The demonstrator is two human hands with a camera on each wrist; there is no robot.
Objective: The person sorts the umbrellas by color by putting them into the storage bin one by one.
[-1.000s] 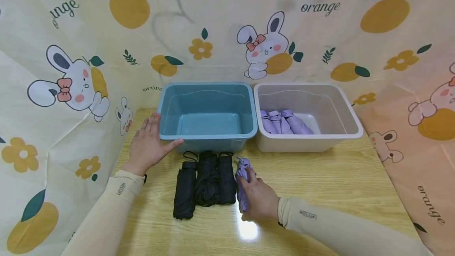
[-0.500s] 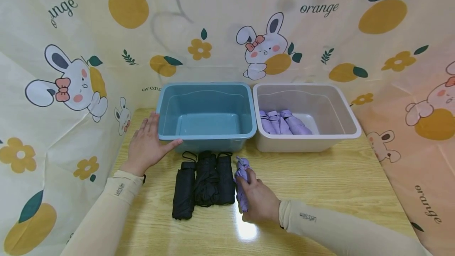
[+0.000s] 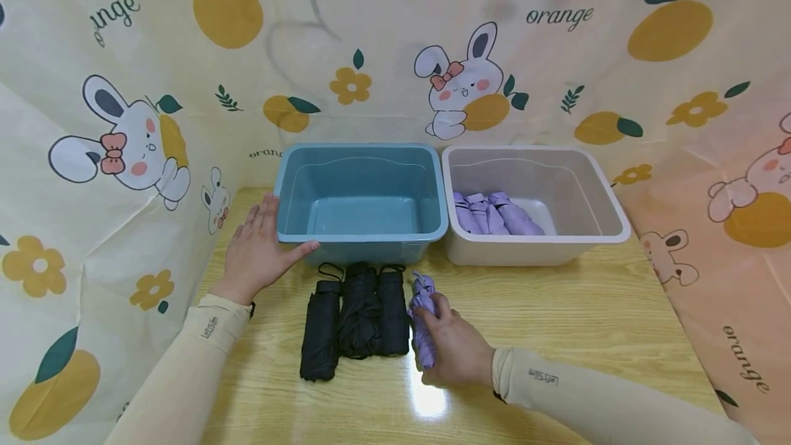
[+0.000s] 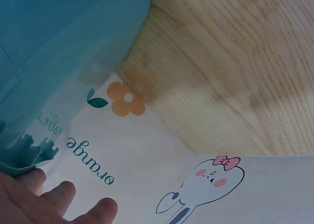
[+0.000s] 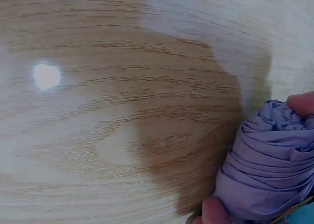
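Fingers of the right hand (image 3: 457,349): curled round the purple umbrella (image 5: 265,167), gripping it across its width; the right wrist view shows one fingertip on each side of its near end.
Purple umbrella: within the right hand's grasp, at the bench (image 3: 568,307), to the left of the wrist; whether it rests there or is slightly lifted, I cannot tell.
Long axis: runs front to back, roughly crosswise to the forearm, narrow tip pointing away from the person.
Nearer hand: the right; the left is well apart from it, beyond the black umbrellas (image 3: 360,321).
Right arm: comes in from the lower right, sleeve (image 3: 575,393) low over the bench, back of the hand upward.
Left hand (image 3: 255,253): at the blue tub's (image 3: 371,251) near left corner, fingers fairly straight along the side, thumb spread out along the front rim; the left wrist view shows fingertips at the rim.
Black umbrellas: three, side by side just left of the purple one, axes nearly parallel to it; contact with it is unclear.
Pale tub (image 3: 531,253): beyond the right hand and to its right, beside the blue one, with other purple umbrellas (image 3: 516,217) in its left part.
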